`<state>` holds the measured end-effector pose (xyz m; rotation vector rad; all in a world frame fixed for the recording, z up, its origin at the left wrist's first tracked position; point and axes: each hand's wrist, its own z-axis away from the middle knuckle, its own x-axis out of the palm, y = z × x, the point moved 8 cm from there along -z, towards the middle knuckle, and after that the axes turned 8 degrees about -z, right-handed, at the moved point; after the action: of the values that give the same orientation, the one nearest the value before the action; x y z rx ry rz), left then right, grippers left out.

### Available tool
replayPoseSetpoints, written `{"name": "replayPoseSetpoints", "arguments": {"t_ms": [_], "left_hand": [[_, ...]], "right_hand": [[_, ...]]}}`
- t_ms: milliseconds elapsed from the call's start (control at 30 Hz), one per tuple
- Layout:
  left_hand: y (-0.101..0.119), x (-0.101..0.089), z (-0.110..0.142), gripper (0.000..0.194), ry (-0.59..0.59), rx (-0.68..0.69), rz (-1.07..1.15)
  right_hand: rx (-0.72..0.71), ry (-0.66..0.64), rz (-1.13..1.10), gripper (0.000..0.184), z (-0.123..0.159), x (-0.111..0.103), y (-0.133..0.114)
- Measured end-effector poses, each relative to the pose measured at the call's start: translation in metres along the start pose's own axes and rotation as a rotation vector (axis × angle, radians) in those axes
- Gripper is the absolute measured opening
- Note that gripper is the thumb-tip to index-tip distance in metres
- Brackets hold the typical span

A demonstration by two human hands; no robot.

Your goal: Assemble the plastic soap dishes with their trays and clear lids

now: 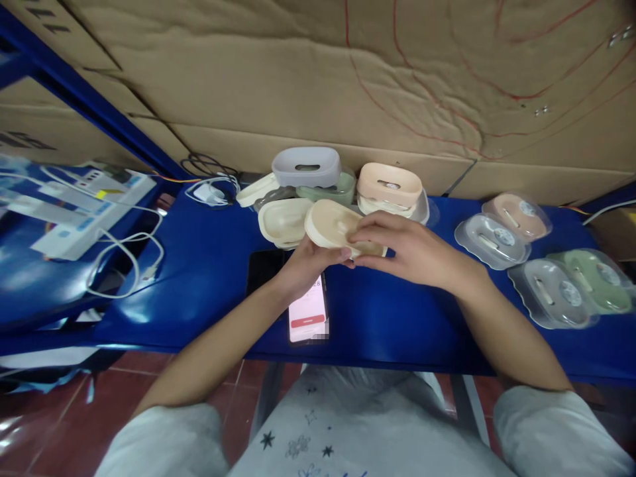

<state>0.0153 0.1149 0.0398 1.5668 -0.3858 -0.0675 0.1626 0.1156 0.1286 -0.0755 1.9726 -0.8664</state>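
Observation:
A cream oval plastic soap dish (330, 225) is held up in front of me, tilted, above the blue tabletop. My left hand (308, 265) grips its lower left side, with the thumb along the near edge. Around its right end close the fingers of my right hand (397, 245), hiding that part. Just behind it on the left lies another cream dish (283, 222). A phone (307, 315) with a lit screen rests on the table below my left hand, partly covered by it.
Stacked at the back are a grey-lilac dish (307, 167), a green dish (330, 189) and a peach dish (390, 182). Several dishes in clear covers (497, 238) lie at the right. A power strip (94, 215) with white cables stands at the left. Cardboard (278, 79) walls the back.

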Motion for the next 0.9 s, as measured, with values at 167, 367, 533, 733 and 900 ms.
{"name": "replayPoseSetpoints", "arguments": {"t_ms": [167,367,533,733,900], "left_hand": [[0.009,-0.011,-0.003,0.095,-0.041,0.172,-0.172],[0.050,-0.072,0.002,0.046,0.488,0.564,-0.462],[0.058,-0.068,0.006,0.039,0.539,0.595,-0.666],[0.052,-0.016,0.010,0.020,0.247,0.652,-1.059],[0.028,0.019,0.017,0.020,-0.076,0.724,-1.542]], "right_hand": [[0.020,0.081,0.088,0.016,0.024,0.005,0.010],[0.126,-0.030,0.283,0.021,0.017,0.017,0.028],[0.146,-0.139,0.431,0.021,0.007,0.042,0.034],[0.089,-0.050,0.520,0.027,0.009,0.046,0.031],[0.094,0.113,0.480,0.035,0.044,0.007,0.029]]}}
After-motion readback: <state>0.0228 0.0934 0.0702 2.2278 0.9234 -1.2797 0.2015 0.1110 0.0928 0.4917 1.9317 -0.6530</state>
